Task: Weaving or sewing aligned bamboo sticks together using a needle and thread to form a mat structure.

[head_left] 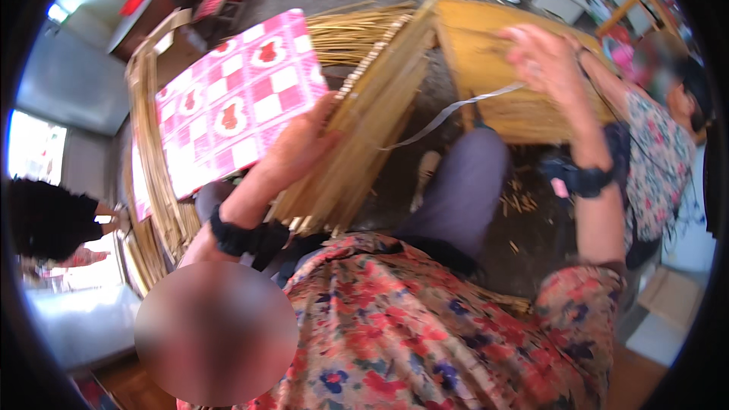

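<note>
A person's left hand (300,148) closes around a flat mat of bound straw-coloured reeds (364,121), which fans toward one o'clock from the grip. The right hand (543,57), raised at two o'clock, pinches a pale ribbon-like strip (456,110) running taut to the mat.

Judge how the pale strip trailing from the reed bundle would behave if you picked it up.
The strip sags in a curve between the right hand and the bundle, so it is probably floppy. It looks thin and flat, so likely light.
</note>
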A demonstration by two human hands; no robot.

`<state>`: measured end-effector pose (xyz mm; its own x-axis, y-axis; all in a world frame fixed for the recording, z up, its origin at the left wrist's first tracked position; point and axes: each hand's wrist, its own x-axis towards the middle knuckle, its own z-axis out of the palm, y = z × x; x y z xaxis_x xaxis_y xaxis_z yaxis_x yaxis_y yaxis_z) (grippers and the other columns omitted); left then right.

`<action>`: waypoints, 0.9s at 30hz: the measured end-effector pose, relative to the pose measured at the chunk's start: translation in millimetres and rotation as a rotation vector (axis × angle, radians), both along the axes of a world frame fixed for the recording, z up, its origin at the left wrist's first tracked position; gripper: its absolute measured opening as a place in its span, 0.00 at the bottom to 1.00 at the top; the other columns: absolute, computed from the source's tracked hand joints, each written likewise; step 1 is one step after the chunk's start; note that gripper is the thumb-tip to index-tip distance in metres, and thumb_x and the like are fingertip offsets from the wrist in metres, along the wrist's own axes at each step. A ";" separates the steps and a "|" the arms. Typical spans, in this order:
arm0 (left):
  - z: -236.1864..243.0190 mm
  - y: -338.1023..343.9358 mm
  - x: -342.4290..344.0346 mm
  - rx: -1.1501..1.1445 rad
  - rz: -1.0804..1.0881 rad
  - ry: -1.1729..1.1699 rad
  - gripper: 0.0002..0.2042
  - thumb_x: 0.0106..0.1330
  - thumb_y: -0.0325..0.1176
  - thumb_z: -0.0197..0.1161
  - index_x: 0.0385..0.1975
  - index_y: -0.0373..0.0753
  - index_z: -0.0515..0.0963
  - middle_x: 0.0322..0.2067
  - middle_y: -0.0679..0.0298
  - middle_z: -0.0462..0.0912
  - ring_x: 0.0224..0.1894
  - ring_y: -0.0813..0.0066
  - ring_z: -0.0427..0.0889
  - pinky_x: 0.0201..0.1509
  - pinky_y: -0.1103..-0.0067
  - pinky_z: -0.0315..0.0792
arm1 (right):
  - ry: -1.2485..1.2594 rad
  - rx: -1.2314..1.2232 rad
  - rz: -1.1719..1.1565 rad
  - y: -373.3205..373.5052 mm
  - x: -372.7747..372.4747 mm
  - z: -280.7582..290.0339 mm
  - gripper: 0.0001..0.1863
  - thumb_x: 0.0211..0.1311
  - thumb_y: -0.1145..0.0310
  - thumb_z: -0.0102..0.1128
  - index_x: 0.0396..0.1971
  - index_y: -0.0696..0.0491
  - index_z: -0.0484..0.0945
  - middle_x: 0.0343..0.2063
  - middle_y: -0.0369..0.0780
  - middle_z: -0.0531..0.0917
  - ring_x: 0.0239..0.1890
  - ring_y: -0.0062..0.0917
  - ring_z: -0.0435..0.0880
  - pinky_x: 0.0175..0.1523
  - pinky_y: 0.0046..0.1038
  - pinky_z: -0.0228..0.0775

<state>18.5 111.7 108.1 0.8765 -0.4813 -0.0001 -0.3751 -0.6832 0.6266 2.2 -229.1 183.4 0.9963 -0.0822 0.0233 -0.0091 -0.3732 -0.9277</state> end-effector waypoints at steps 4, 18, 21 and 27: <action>6.7 -4.2 1.7 0.070 0.019 -0.021 0.29 0.60 0.32 0.60 0.62 0.35 0.60 0.56 0.47 0.70 0.61 0.58 0.67 0.62 0.70 0.61 | 0.033 -0.160 0.223 32.9 4.4 -38.5 0.17 0.68 0.57 0.48 0.44 0.53 0.78 0.33 0.35 0.80 0.27 0.13 0.77 0.23 0.14 0.68; 9.3 -1.0 -4.8 0.067 -0.006 0.085 0.28 0.62 0.31 0.58 0.63 0.37 0.58 0.54 0.47 0.72 0.57 0.59 0.72 0.57 0.71 0.65 | 0.392 -0.150 0.472 -6.5 -41.1 -33.2 0.17 0.66 0.61 0.47 0.47 0.55 0.77 0.28 0.36 0.81 0.26 0.14 0.80 0.21 0.12 0.67; 5.5 -1.4 -9.4 0.032 -0.014 -0.023 0.27 0.59 0.30 0.59 0.61 0.41 0.61 0.47 0.45 0.76 0.49 0.49 0.75 0.52 0.66 0.69 | 0.179 -0.409 0.091 -55.8 -29.6 22.7 0.16 0.66 0.60 0.49 0.47 0.53 0.77 0.22 0.27 0.76 0.18 0.06 0.68 0.19 0.06 0.58; 13.8 -19.5 -6.3 0.048 -0.065 -0.032 0.25 0.58 0.29 0.58 0.57 0.39 0.64 0.46 0.45 0.76 0.51 0.49 0.75 0.54 0.65 0.68 | 0.015 -0.192 -0.050 -58.0 3.2 52.2 0.14 0.67 0.61 0.51 0.41 0.56 0.79 0.17 0.26 0.73 0.14 0.06 0.67 0.16 0.08 0.56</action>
